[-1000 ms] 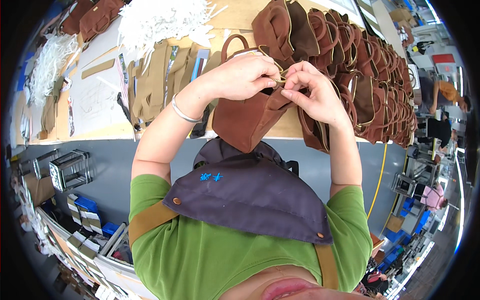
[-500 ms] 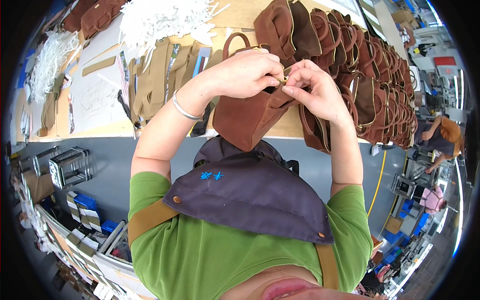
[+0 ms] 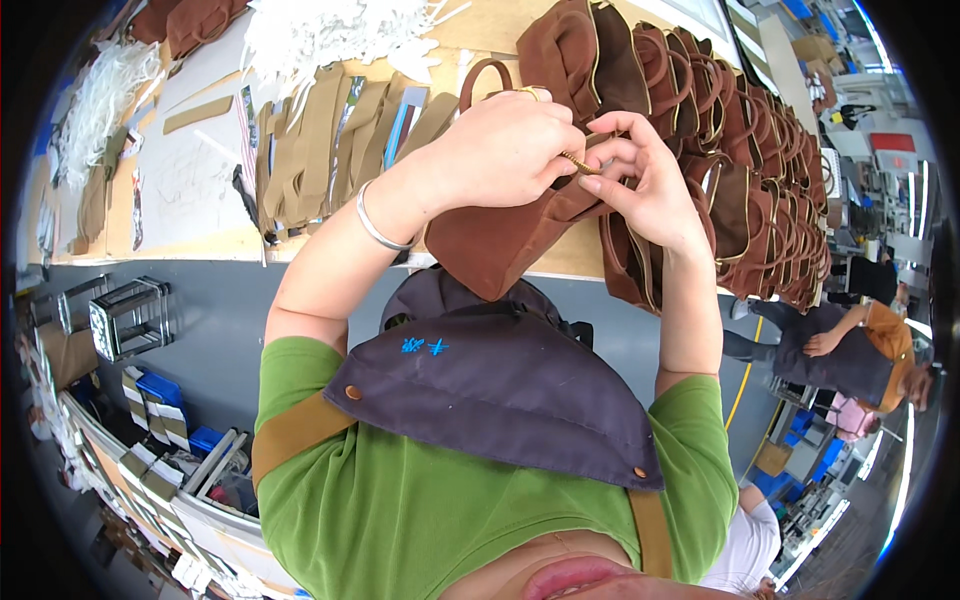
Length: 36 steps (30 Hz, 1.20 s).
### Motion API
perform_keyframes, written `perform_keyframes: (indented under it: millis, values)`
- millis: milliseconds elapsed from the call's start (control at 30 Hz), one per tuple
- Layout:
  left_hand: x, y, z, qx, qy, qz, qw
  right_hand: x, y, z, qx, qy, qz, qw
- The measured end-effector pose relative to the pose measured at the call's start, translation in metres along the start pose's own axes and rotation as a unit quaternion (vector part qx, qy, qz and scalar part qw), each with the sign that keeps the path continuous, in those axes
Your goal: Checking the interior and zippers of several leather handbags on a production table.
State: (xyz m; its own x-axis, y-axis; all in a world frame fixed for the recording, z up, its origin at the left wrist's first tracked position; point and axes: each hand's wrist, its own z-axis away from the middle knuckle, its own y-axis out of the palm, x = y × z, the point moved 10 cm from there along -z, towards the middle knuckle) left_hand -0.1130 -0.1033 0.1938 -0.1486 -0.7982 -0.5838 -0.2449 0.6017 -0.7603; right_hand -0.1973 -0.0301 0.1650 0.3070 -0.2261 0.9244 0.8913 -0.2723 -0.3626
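Note:
A brown handbag (image 3: 500,240) with a looped handle hangs tilted at the table's front edge, between my hands. My left hand (image 3: 510,150) is closed in a pinch on the gold-toothed zipper (image 3: 580,164) at the bag's mouth. Opposite it, my right hand (image 3: 640,185) has its thumb and a bent finger at the zipper's end, while its index finger is lifted. The fingers hide part of the zipper and the bag's opening.
Rows of similar brown bags (image 3: 735,190) crowd the table's right side. Khaki strips (image 3: 320,150) and a white heap of strips (image 3: 330,40) lie to the left. A metal stool (image 3: 130,318) stands on the floor; a co-worker (image 3: 840,340) is at the right.
My right index finger has lifted and its fingers have spread somewhat. Both hands have shifted slightly right. The co-worker at the right has come nearer, and a white sleeve now shows at the lower right.

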Motion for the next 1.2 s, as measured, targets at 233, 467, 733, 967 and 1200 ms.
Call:
perform_keyframes:
  millis: [233,467,733,967,1200]
  values:
    - [0.012,0.007,0.034,-0.118,-0.05,0.073,0.989,-0.009,-0.009,0.007,-0.029,-0.013,-0.065,0.997]
    - [0.018,0.037,0.034,-0.146,-0.103,0.145,0.973,-0.01,-0.007,0.008,-0.021,-0.008,-0.095,0.995]
    - [0.019,0.041,0.035,-0.168,-0.12,0.19,0.96,-0.008,-0.007,0.009,-0.019,-0.011,-0.097,0.995]
    - [0.019,0.044,0.037,-0.181,-0.134,0.187,0.956,-0.007,-0.003,0.006,0.007,-0.02,-0.088,0.996]
    - [0.062,-0.007,0.048,-0.185,-0.125,-0.11,0.968,-0.011,0.006,0.012,0.034,0.04,0.021,0.998]
